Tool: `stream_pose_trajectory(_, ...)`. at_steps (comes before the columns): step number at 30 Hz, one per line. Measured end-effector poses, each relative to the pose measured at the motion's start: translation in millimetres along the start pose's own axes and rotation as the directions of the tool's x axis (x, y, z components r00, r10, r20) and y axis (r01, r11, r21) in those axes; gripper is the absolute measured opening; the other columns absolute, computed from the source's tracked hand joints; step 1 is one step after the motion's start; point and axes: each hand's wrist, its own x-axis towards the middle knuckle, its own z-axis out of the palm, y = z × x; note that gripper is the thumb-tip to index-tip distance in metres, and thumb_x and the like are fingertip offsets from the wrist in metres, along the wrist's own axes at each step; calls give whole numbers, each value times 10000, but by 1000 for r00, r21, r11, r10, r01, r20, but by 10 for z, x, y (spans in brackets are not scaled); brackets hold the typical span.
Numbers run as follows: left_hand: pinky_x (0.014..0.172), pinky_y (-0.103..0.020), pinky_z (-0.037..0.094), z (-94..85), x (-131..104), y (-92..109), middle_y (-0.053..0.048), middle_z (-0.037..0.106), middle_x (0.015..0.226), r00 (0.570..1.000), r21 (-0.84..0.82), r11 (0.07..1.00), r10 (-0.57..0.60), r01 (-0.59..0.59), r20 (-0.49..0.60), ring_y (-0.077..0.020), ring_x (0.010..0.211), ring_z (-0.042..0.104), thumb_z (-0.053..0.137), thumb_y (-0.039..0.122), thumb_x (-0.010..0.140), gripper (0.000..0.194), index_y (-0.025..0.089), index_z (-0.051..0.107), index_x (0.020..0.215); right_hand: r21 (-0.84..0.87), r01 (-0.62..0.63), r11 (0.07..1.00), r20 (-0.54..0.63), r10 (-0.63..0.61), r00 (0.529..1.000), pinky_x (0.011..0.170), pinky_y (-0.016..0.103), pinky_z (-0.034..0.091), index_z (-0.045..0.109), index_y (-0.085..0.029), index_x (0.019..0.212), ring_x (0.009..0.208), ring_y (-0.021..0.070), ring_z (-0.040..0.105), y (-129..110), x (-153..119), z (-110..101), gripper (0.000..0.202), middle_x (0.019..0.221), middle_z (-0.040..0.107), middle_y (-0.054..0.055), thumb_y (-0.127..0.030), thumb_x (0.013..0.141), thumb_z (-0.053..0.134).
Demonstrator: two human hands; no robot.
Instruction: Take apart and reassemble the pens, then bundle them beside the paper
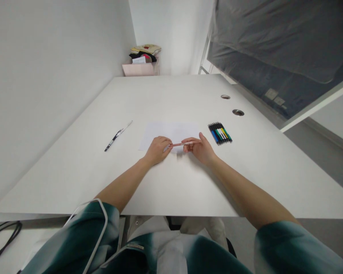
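Observation:
A slim pinkish-red pen [177,144] lies level between my hands, over the lower part of a white sheet of paper [154,131]. The fingers of my left hand [157,150] are closed at its left end, and that hand rests at the paper's lower edge. My right hand [202,150] grips the other end, palm partly turned up and thumb raised. Part of the pen is hidden behind the fingers on both sides. Just right of the right hand is a row of several black-capped markers [220,133] with coloured barrels.
To the left lies a black-and-clear pen [114,140] at a slant. Two round metal-rimmed holes [238,112] sit in the white table [171,186] near its right edge. A pink box [138,69] with piled items stands beyond the far edge. A wall borders the left side.

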Motion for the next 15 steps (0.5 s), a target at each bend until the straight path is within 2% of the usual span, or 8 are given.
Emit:
stream_pose_trajectory(6, 897, -391, 440, -26, 0, 32, -76, 700, 971, 999, -3, 1000, -25, 25, -42, -213, 962, 602, 478, 297, 939, 207, 183, 650, 941, 12, 9, 1000, -75, -8, 997, 645, 310, 454, 699, -204, 788, 579, 167, 566, -23, 11, 10, 672, 585, 604, 37, -727, 884, 287)
stream_pose_trajectory(10, 898, -392, 435, -37, 8, 67, -77, 700, 981, 999, -6, 999, -32, 32, -33, -212, 968, 600, 457, 309, 952, 228, 185, 649, 948, -20, 16, 1000, -113, -19, 993, 662, 317, 456, 675, -208, 760, 578, 172, 564, -28, 17, 8, 718, 565, 576, 35, -748, 880, 217)
stream_pose_trajectory(15, 898, -388, 433, -34, 9, 53, -81, 700, 981, 999, 4, 999, -37, 37, -38, -216, 966, 599, 466, 305, 945, 221, 178, 646, 950, -101, -8, 995, -144, -7, 990, 691, 330, 474, 670, -205, 782, 621, 186, 577, -31, 5, 25, 713, 592, 582, 46, -755, 867, 223)
